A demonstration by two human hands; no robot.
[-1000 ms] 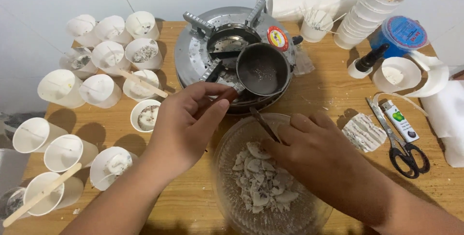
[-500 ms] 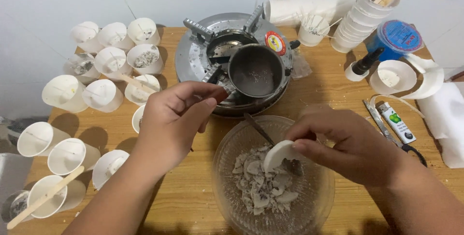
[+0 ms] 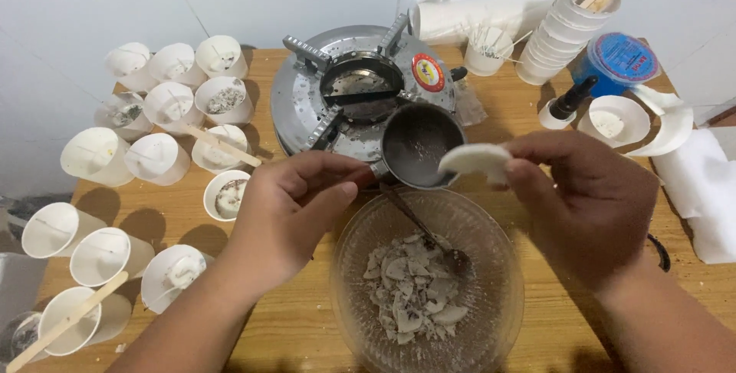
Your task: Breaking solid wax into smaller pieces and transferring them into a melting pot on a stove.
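Right hand [image 3: 590, 204]: raised above the far right rim of the glass bowl [image 3: 491, 335], fingers pinched together on a pale curved wax piece [image 3: 474, 160]. The piece sits at the fingertips, just over the near edge of the small pot [image 3: 418, 145].

Left hand [image 3: 295, 208]: closed around the pot's handle, at the left of the bowl, knuckles up. The handle itself is mostly hidden under the fingers.

Small pot: dark inside, held off the centre of the round metal stove [image 3: 307, 89], at its near right side, between the stove and the bowl. The two hands are apart, with the pot and bowl rim between them.

Glass bowl: near edge of the counter [image 3: 299, 327], holding broken pale wax flakes [image 3: 406, 285] and a spoon [image 3: 425, 223] leaning up toward the pot.

Left side: many white paper cups [image 3: 96, 154] crowd the counter from the far corner to the near edge, some with wooden sticks [image 3: 65, 319] across them; one cup [image 3: 228, 195] stands just beside the left wrist. Little free room there.

Right side: a stack of cups [image 3: 556, 32], a blue lidded tub [image 3: 621, 62], a small dark-capped bottle [image 3: 563, 105] and torn paper cup pieces [image 3: 636, 120] line the far right. Bare wood shows between bowl and right edge, partly under the right forearm.

Far edge: the counter meets a white wall.
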